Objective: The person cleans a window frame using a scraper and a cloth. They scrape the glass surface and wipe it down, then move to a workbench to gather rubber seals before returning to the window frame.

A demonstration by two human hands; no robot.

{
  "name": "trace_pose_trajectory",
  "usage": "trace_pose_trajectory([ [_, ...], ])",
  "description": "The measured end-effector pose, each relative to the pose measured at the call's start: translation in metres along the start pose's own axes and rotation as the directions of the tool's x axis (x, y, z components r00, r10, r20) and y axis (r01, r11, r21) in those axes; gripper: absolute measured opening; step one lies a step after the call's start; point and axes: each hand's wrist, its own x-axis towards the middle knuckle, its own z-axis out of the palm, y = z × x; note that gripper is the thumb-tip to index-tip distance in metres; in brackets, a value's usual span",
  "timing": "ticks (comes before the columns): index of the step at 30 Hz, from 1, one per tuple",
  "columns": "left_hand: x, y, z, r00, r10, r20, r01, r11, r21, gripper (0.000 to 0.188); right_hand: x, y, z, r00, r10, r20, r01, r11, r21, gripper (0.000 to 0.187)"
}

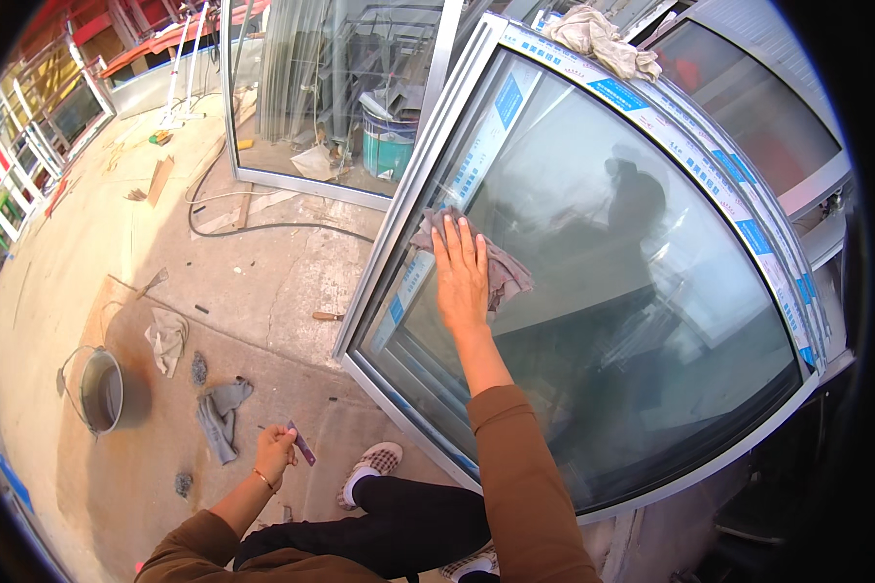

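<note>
My right hand [460, 270] presses a greyish-mauve rag [508, 277] against a large glass panel [603, 282], near its left side. The fingers stretch over the cloth, which bunches out beyond them on both sides. An aluminium frame [367, 330] surrounds the panel, with blue-and-white printed film along its top and left parts. Down at the lower left, my left hand [275, 454] is closed around a small, flat, dark purple piece [302, 444], perhaps a scraper blade; its exact kind is unclear. That hand hangs above the floor, apart from the glass.
On the floor at left stand a metal bucket [102, 391], a pale cloth [166, 340], a grey cloth [224, 418] and a wood-handled tool [328, 316]. A crumpled rag [603, 41] lies atop the frame. Behind are another glazed frame [311, 188] and a cable [282, 226].
</note>
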Motion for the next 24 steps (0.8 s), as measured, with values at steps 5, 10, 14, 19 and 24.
trace_pose_trajectory([
  [5, 0.003, -0.020, -0.009, 0.999, -0.042, -0.003, 0.042, 0.999, 0.026, 0.015, -0.082, -0.001, 0.021, 0.866, -0.309, 0.393, 0.331, 0.943, 0.010, 0.043],
  [10, 0.033, -0.048, -0.052, 0.994, -0.095, -0.052, 0.098, 0.994, 0.055, 0.016, -0.186, 0.035, -0.041, 0.779, -0.376, 0.502, 0.379, 0.920, 0.100, 0.035],
  [14, 0.065, -0.072, -0.101, 0.980, -0.116, -0.164, 0.126, 0.991, 0.051, 0.017, -0.238, 0.070, -0.134, 0.851, -0.192, 0.490, 0.182, 0.981, 0.068, 0.028],
  [19, 0.103, -0.089, -0.150, 0.958, -0.107, -0.267, 0.156, 0.974, 0.166, 0.016, -0.288, 0.109, -0.237, 0.941, 0.314, 0.130, -0.276, 0.929, -0.244, 0.040],
  [24, 0.124, -0.108, -0.177, 0.895, -0.019, -0.446, 0.138, 0.962, 0.236, 0.020, -0.312, 0.129, -0.307, 0.466, 0.822, -0.328, -0.818, 0.542, 0.195, 0.051],
])
